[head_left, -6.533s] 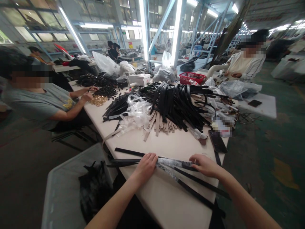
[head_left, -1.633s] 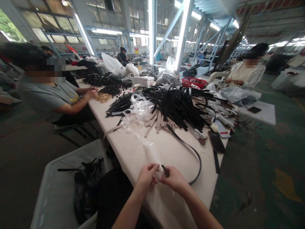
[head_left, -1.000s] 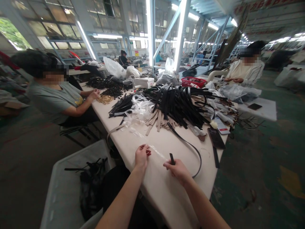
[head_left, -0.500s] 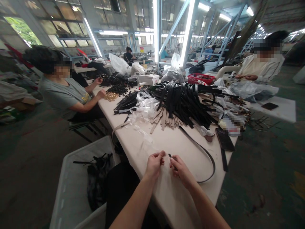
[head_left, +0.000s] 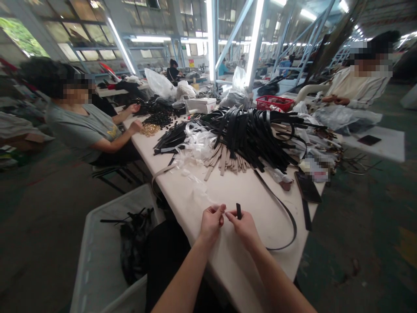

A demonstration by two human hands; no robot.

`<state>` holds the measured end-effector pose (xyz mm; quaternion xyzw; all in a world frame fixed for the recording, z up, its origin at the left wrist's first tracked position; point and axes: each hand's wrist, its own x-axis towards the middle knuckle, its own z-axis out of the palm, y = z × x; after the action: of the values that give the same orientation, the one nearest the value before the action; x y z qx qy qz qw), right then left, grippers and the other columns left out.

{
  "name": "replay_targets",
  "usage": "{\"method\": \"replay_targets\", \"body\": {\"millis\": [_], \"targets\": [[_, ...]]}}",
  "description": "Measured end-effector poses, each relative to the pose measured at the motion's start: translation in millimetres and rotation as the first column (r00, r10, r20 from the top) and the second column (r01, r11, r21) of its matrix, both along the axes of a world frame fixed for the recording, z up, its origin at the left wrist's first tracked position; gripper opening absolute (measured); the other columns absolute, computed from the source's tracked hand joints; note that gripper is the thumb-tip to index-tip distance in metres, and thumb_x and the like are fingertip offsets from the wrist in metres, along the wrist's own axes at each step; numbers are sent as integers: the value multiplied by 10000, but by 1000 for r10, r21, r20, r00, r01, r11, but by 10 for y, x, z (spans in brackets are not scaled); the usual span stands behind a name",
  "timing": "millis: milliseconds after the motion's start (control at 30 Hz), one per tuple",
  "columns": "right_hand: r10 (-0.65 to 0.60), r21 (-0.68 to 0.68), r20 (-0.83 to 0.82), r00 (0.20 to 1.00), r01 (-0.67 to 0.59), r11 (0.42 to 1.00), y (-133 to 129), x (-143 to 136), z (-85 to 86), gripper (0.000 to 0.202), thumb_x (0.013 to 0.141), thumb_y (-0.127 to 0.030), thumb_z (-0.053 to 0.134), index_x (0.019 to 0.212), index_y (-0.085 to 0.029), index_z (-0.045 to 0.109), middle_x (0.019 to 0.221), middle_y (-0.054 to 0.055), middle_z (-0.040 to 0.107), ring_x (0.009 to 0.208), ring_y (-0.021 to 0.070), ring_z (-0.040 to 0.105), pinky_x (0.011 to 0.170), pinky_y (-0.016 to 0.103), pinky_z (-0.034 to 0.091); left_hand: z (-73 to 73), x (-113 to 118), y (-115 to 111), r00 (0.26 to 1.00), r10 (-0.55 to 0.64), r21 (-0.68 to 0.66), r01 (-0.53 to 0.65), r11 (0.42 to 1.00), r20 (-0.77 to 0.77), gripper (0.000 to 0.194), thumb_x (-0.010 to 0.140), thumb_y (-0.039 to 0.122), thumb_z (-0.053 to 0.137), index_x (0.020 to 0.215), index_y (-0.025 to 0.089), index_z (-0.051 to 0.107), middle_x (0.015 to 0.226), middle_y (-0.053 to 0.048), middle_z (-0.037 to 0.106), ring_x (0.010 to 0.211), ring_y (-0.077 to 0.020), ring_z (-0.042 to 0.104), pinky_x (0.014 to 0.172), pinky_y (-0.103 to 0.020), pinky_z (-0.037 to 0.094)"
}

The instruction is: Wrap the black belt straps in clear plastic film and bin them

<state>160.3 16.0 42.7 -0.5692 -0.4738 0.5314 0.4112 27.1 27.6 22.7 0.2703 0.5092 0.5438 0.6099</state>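
In front of the heap of straps (head_left: 243,130) on the bench (head_left: 235,189), the right hand (head_left: 245,227) grips a black strap (head_left: 295,228) that loops toward the heap. Just beside, the left hand (head_left: 212,222) curls near white film (head_left: 199,191); whether it pinches this, I cannot tell.

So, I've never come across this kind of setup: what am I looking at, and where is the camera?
There is no machine here. One camera, worn on a person's head, looks forward and down at their bare hands. The right hand holds a black strap, its tip poking up. The left hand is curled close by; whether it pinches anything is too small to tell. On the pale table lie a heap of black straps, white plastic strips and a phone. A co-worker in a grey T-shirt sits on the left.
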Motion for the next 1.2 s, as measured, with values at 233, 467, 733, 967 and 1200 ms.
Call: {"method": "replay_targets", "body": {"millis": [233, 467, 733, 967, 1200], "targets": [[-43, 48, -69, 997, 47, 998, 59, -27, -131, 515, 720, -648, 689, 701, -135, 649, 567, 11, 555, 527, 128, 452, 477, 238, 298, 23, -83, -86, 983, -180, 14, 181, 983, -43, 379, 693, 493, 800, 768, 131, 716, 539, -11, 589, 437, -80, 465, 438, -212, 321], [46, -52, -196, 980, -57, 997, -60, -47, -146, 424, 858, -599, 565, 881, -177, 593, 650, -28, 539, 442, 75, 366, 401, 191, 282, -4, -72, -27, 998, -17, 18, 16, 1000, 68, 396, 657, 479, 831, 615, 139, 632, 481, 23, 522, 402, -53, 391, 415, -209, 259], [98, 3, -272, 957, -101, 995, -184, 3, -113, 474, 877, -599, 569, 850, -135, 661, 763, 83, 693, 573, 154, 628, 551, 267, 521, -50, -99, 0, 989, -28, 22, 25, 999, 143, 389, 663, 465, 834, 673, 133, 631, 512, 29, 542, 413, -47, 411, 419, -194, 289], [88, 10, -254, 963, -88, 996, -156, 13, -68, 474, 853, -617, 592, 812, -151, 670, 706, 56, 699, 525, 141, 623, 509, 244, 499, -58, -108, -23, 988, -65, 55, 58, 997, 139, 347, 706, 413, 817, 652, 121, 638, 479, 27, 538, 388, -45, 414, 404, -190, 283], [-10, -29, -198, 980, 4, 1000, -165, -2, -47, 431, 801, -573, 671, 889, -151, 662, 623, -5, 619, 426, 89, 484, 391, 200, 342, -85, -84, -27, 992, -56, 83, 47, 995, 113, 420, 722, 482, 795, 625, 133, 582, 471, 31, 526, 359, -36, 362, 380, -198, 217]]}}
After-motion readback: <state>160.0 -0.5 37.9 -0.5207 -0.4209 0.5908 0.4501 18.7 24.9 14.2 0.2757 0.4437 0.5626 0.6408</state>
